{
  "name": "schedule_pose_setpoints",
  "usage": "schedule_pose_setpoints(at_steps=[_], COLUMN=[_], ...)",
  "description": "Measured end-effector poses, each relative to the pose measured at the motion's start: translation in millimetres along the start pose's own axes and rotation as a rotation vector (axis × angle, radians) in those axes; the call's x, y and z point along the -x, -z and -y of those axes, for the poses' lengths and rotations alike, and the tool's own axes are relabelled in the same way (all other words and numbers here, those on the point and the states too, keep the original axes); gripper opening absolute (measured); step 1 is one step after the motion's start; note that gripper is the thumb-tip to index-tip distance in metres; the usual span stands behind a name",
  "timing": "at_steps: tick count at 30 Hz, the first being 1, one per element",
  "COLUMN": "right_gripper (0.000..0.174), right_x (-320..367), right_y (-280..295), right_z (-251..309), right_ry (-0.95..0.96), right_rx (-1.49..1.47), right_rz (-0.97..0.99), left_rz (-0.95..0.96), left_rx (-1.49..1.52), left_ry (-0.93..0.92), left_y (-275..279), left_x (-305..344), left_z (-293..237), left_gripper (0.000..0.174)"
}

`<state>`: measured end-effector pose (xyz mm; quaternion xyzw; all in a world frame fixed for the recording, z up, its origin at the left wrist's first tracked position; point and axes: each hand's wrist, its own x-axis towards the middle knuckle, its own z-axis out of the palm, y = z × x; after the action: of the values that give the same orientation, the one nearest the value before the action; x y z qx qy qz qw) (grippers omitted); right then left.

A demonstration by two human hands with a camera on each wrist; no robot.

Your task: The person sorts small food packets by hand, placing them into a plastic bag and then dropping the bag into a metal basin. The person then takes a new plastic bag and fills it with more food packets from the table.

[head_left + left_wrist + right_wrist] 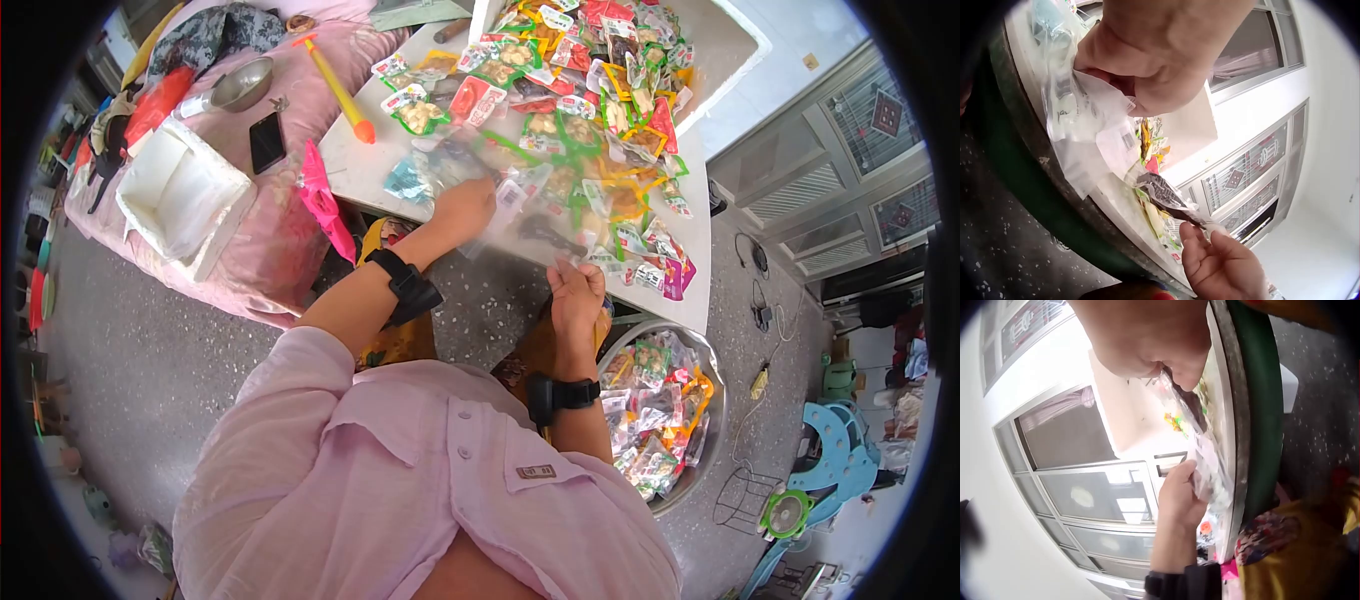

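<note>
The left hand (465,210) grips a clear plastic bag (1079,125) with white printed labels, at the table's front edge. In the left wrist view the bag hangs below the curled fingers. The right hand (577,295) pinches the end of a small clear packet with dark contents (1163,192); its other end lies against the bag's opening. In the right wrist view the right hand (1154,344) is above, the left hand (1179,497) below, with the packet and bag between them. Many colourful packets (560,130) lie just behind both hands.
A white foam box (735,60) stands at the table's back right. Below the table's right corner is a metal basin (712,420) of packets. On the pink-covered surface at left are another foam box (180,190), a phone (267,142) and a pan (243,84).
</note>
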<state>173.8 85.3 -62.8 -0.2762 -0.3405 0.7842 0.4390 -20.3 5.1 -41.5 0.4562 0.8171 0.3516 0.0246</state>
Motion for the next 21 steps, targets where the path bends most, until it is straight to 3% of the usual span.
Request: schedule_pose_setpoints(at_steps=[11, 16, 21], right_gripper=[0.017, 0.016, 0.013], right_x=[-1, -11, -5], right_y=[-2, -24, -58], right_z=[13, -11, -37], right_ry=[-0.101, -0.098, -0.21], right_rx=[-0.158, -0.188, 0.012], right_rz=[-0.019, 0.02, 0.144], left_rz=[-0.081, -0.074, -0.125], left_rx=[-0.125, -0.177, -0.152], left_ry=[-0.195, -0.17, -0.219], left_y=[10, 17, 9], left_x=[8, 5, 6], left_z=[-13, -27, -28], left_gripper=[0.01, 0.009, 0.008])
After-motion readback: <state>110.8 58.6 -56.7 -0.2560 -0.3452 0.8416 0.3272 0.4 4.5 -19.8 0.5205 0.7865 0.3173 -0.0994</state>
